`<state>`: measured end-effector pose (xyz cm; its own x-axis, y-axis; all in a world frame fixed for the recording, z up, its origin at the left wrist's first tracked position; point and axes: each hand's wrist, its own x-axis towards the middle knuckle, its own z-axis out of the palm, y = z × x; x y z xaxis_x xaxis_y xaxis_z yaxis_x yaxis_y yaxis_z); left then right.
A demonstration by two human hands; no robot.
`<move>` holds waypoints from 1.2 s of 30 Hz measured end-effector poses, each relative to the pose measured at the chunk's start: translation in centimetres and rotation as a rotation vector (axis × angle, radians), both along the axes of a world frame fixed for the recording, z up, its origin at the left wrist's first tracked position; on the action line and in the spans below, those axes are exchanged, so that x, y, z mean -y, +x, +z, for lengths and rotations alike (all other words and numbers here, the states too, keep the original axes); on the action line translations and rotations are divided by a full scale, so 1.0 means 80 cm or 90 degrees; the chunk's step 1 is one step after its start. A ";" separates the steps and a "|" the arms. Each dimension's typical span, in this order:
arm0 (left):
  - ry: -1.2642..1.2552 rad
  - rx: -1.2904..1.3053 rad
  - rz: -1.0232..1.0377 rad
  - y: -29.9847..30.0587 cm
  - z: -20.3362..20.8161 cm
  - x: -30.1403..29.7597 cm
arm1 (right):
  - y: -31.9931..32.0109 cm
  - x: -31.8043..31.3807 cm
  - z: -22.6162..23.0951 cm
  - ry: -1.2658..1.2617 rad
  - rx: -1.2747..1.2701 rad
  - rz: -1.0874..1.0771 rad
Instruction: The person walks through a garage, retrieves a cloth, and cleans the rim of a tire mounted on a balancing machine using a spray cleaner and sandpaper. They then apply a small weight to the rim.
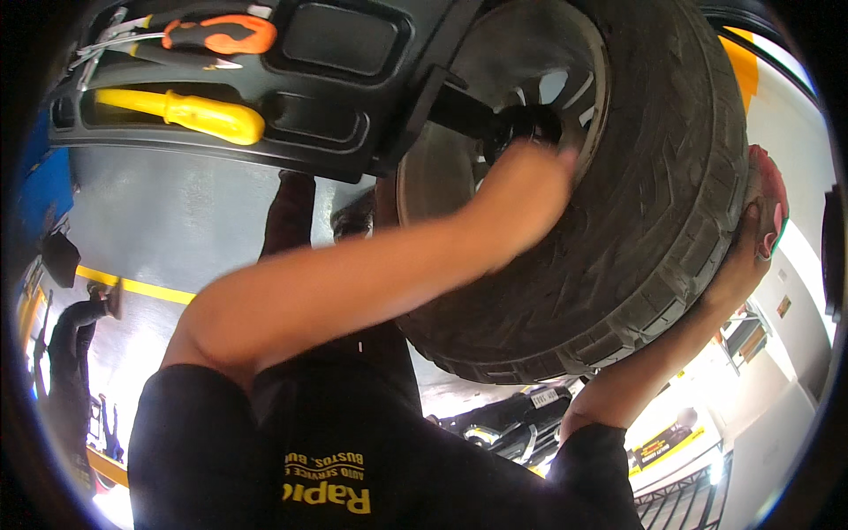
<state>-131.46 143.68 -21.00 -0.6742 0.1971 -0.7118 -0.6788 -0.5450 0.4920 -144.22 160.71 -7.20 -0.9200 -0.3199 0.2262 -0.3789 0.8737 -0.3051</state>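
A big black tyre on a grey metal wheel [574, 115] fills the upper right, its chunky tread [618, 238] turned toward me. A black shaft [464, 115] runs from a black machine to a round black hub piece [530, 124] inside the rim. My left hand [534, 181] reaches into the rim beside this hub piece; its fingers are smeared and partly hidden. On the tyre's right side, my right hand [751, 238] presses against the tread edge, its fingers closed on a red cloth [770, 190].
A black tool tray [327, 146] at the upper left holds a yellow-handled screwdriver [212, 117], an orange-and-black screwdriver [225, 34] and other hand tools. Below it lies grey floor [168, 203] with a yellow line [146, 287]. Another person [71, 371] is at the far left.
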 end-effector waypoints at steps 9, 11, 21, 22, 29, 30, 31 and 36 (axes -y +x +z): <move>-0.239 -0.169 0.074 0.028 -0.019 -0.027 | -0.003 -0.025 -0.001 0.088 -0.036 -0.112; -0.160 -0.135 -0.031 0.023 -0.011 -0.003 | -0.004 -0.019 0.000 0.040 -0.025 -0.091; -0.237 -0.182 0.064 0.030 -0.022 -0.028 | -0.005 -0.018 0.001 0.076 -0.011 -0.145; -0.209 -0.177 0.060 0.041 -0.018 -0.024 | 0.001 -0.012 -0.001 0.042 0.003 -0.141; -0.151 -0.057 0.098 -0.074 -0.023 -0.007 | -0.011 -0.011 -0.002 0.094 -0.038 0.001; -0.321 -0.205 0.075 -0.036 -0.027 -0.015 | -0.009 -0.008 -0.002 0.069 -0.025 0.000; -0.275 -0.188 0.103 0.003 -0.015 -0.020 | -0.007 -0.004 -0.004 0.041 -0.005 0.002; -0.378 -0.270 -0.168 -0.031 -0.030 0.001 | 0.002 -0.016 -0.002 0.041 -0.013 -0.060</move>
<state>-133.92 143.61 -23.36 -0.8963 0.0555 -0.4399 -0.4379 0.0453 0.8979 -144.03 162.02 -7.38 -0.9419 -0.2470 0.2278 -0.3003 0.9230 -0.2407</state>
